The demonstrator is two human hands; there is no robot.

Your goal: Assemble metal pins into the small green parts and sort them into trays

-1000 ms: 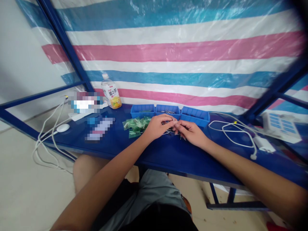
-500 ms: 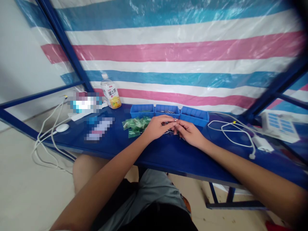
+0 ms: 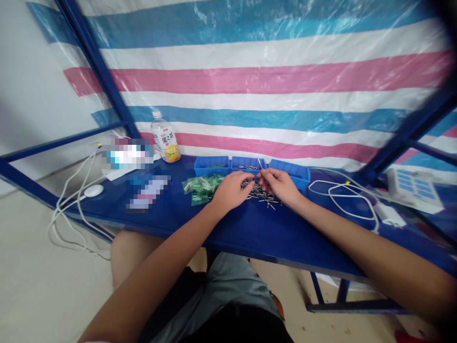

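“Metal glints above a blue workbench [image 3: 235,231]. What has the right hand [image 3: 281,184] got?”

“One thin metal piece [image 3: 260,163], pinched between thumb and forefinger, its tip pointing up against the middle blue tray [image 3: 246,160], the remaining fingers folded in.”

“And the left hand [image 3: 233,190]?”

“Half curled at the left side of the pile of metal pieces [image 3: 264,195], thumb and fingertips drawn near each other. Whether it grips a piece, I cannot tell.”

“Where does the pile lie?”

“On the bench, below and between both hands, nearer the worker than the tray; green packets [image 3: 203,185] lie just left.”

“What makes for neat handling?”

“In my judgement, a light pinch on a single piece, since anything so slender may roll between fingertips. The pieces lie crossed, so drawing one out lengthwise should snag fewer neighbours than a sideways pull. The left hand might best serve as a low fence, keeping strays from scattering.”
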